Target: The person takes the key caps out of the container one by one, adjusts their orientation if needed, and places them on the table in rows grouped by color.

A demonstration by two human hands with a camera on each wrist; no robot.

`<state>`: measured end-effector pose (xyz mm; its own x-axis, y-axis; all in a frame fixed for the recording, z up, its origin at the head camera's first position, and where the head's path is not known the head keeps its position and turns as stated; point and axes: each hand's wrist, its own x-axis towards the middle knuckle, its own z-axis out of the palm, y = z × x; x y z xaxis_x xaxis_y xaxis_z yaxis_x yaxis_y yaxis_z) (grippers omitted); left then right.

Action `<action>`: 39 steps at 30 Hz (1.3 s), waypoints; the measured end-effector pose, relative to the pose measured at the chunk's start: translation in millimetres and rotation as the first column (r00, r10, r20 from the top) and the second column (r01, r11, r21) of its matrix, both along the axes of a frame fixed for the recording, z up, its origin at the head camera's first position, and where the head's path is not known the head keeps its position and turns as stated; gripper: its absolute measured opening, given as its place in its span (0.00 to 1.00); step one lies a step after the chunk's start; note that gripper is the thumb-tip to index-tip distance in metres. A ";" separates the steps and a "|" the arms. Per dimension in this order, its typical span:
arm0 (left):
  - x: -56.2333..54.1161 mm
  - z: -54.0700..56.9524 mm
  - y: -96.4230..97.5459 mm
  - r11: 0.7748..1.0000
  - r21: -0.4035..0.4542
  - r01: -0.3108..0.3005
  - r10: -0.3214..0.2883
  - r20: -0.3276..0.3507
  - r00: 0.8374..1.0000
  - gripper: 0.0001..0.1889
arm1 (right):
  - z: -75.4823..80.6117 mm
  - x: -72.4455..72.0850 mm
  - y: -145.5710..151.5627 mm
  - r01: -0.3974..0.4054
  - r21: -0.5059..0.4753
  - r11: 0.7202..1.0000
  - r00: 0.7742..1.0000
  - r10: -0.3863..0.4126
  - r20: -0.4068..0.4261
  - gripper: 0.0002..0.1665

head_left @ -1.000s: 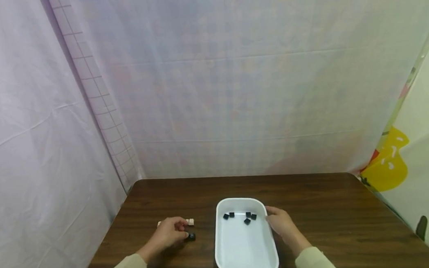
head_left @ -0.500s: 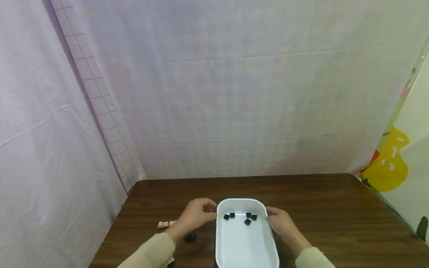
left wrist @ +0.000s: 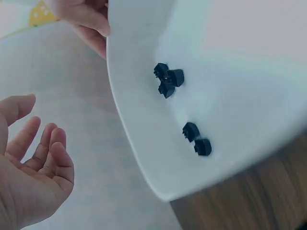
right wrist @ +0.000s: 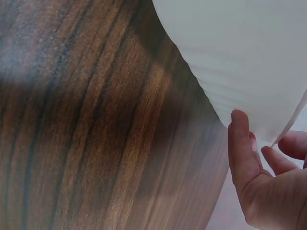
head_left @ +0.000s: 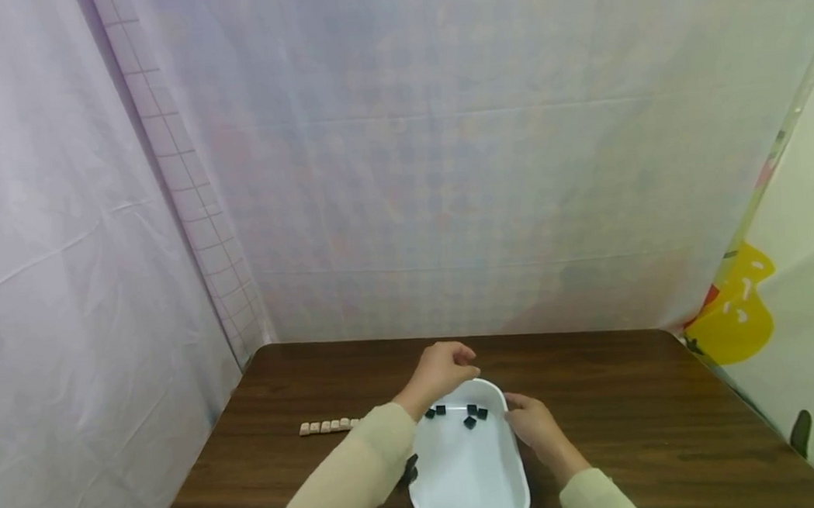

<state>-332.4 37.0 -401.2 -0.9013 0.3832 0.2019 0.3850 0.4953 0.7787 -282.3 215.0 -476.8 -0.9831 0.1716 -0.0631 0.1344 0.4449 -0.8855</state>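
Note:
A white rectangular tray (head_left: 469, 472) stands on the table, with several black keycaps (left wrist: 176, 77) lying loose near its far end. Over the far left corner of its rim hovers my left hand (head_left: 439, 370). The left wrist view shows that hand (left wrist: 36, 177) holding nothing, its fingers loosely bent and apart from the thumb. My right hand (head_left: 538, 431) grips the tray's right rim near the far end. Its fingers (right wrist: 240, 143) lie along the outer wall, with the thumb at the rim. To the left, a row of cream keycaps (head_left: 325, 427) is partly covered by the left sleeve.
Brown wood-grain table (head_left: 641, 426) extends on both sides of the tray and behind it. Pale curtains (head_left: 444, 166) hang past its far edge and at the left. A yellow-patterned cloth (head_left: 733, 319) hangs at the right.
My left hand has left a pair of black keycaps by the cream row and moved right and away to the tray's far rim. The sleeve now hides that pair. The right hand keeps its place.

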 end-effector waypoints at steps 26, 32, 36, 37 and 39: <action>5.4 -58.4 34.0 0.879 -0.443 -0.177 0.164 -0.068 0.984 0.13 | 0.9 4.6 -0.5 0.002 -0.067 0.998 0.998 -0.006 -0.067 0.28; 10.2 -63.5 31.8 0.866 -0.457 -0.204 0.168 -0.118 0.979 0.13 | 1.0 5.0 -1.1 0.002 -0.057 0.998 0.997 -0.006 -0.074 0.27; 12.5 -63.5 33.5 0.841 -0.504 -0.199 0.164 -0.115 0.980 0.11 | 0.4 5.5 -1.2 0.004 -0.085 0.996 0.998 -0.009 -0.060 0.28; 12.9 -63.3 34.0 0.838 -0.509 -0.197 0.162 -0.113 0.980 0.11 | 0.4 5.8 -1.3 0.006 -0.090 0.996 0.998 -0.012 -0.058 0.28; 12.6 -64.0 35.0 0.836 -0.514 -0.190 0.156 -0.109 0.982 0.11 | 0.7 6.1 -1.4 0.009 -0.103 0.995 0.999 -0.015 -0.050 0.28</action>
